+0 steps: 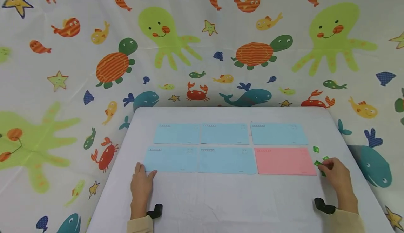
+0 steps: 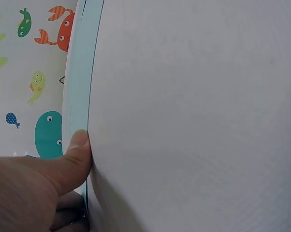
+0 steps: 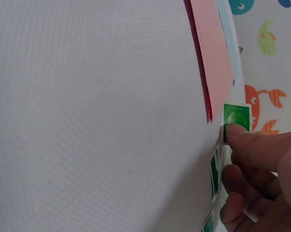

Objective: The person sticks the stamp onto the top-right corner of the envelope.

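Near the right end of the table, my right hand (image 1: pixel 337 177) pinches a green postage stamp (image 3: pixel 237 113) between thumb and fingers. The stamp has a white border and is held up beside the right end of a pink envelope (image 1: pixel 285 161). Other green stamps (image 1: pixel 316 149) lie around that hand, some partly hidden by it. My left hand (image 1: pixel 142 187) rests at the lower left corner of a blue envelope (image 1: pixel 172 159). In the left wrist view, its thumb (image 2: pixel 78 154) touches the envelope's lower edge, while the other fingers are mostly hidden.
More blue envelopes (image 1: pixel 227 160) lie in two rows, with the pink one at the front right. All rest on a white table (image 1: pixel 221 201). A cloth with sea animals (image 1: pixel 183 86) hangs behind and beside the table. Each wrist wears a black camera (image 1: pixel 324 206).
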Motion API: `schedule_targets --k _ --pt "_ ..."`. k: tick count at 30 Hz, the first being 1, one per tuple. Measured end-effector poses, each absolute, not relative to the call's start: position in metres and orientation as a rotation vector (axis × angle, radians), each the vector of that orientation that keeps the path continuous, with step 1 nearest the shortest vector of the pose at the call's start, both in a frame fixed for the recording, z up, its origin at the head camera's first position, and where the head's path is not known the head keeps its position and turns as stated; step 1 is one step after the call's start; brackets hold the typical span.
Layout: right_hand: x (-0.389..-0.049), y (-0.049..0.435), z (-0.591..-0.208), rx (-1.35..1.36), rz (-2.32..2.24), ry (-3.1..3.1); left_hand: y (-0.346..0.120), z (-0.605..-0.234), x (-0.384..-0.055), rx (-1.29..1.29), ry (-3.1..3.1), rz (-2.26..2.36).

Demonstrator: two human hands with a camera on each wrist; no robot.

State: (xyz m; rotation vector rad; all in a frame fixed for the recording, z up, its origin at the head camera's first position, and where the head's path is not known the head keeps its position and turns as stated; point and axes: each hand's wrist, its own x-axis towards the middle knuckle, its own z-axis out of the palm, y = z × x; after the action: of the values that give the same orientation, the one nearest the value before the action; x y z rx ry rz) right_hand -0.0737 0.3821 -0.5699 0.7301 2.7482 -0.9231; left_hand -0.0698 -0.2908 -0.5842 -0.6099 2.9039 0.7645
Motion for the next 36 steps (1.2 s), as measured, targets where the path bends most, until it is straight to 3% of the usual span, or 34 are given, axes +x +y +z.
schedule_targets --k 36 --pt "-0.078 0.375 -0.551 0.903 -1.379 2.588 -0.286 -0.582 -0.07 -0.598 2.929 0.754"
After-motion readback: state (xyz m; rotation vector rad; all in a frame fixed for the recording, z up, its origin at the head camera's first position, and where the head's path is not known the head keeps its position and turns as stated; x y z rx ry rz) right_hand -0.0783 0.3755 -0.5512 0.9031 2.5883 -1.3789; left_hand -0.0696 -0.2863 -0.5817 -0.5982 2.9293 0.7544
